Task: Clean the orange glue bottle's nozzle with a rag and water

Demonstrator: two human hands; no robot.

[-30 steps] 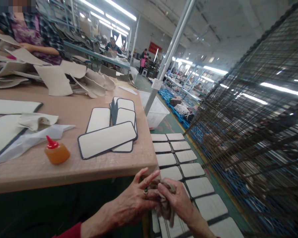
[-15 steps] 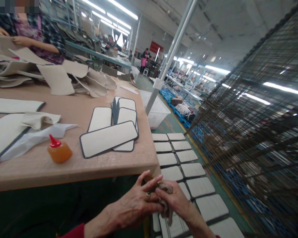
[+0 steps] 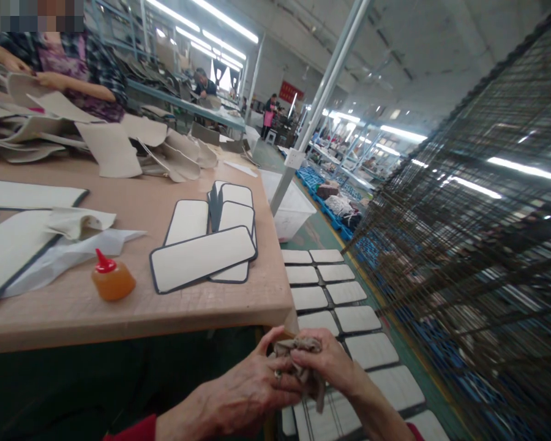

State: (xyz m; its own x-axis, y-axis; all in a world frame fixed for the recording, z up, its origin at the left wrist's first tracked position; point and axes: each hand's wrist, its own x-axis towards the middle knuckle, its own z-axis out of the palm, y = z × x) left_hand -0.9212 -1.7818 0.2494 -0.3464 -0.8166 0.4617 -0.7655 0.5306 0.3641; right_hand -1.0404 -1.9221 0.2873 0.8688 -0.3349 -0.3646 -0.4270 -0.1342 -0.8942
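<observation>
Below the table's front right corner, my left hand (image 3: 252,386) and my right hand (image 3: 330,364) are pressed together around a crumpled brownish rag (image 3: 300,361). Both have their fingers curled on the cloth, and a strip of it hangs down between them. On the wooden table (image 3: 133,312) lies a pile of white rounded panels with dark edging (image 3: 202,257), the top one set slantwise. A small amber glue bottle with a red cap (image 3: 111,278) stands to their left.
More white panels (image 3: 344,294) lie in two rows on a low rack right of the table. A dark wire-mesh rack (image 3: 477,245) fills the right side. Beige cut pieces (image 3: 110,150) are heaped at the table's far end, where a person (image 3: 68,67) handles one. A white bin (image 3: 289,211) stands beyond.
My left fingers, spread a second ago, have curled down over the rag, and both hands have moved slightly lower. The person at the far end has lifted a beige piece.
</observation>
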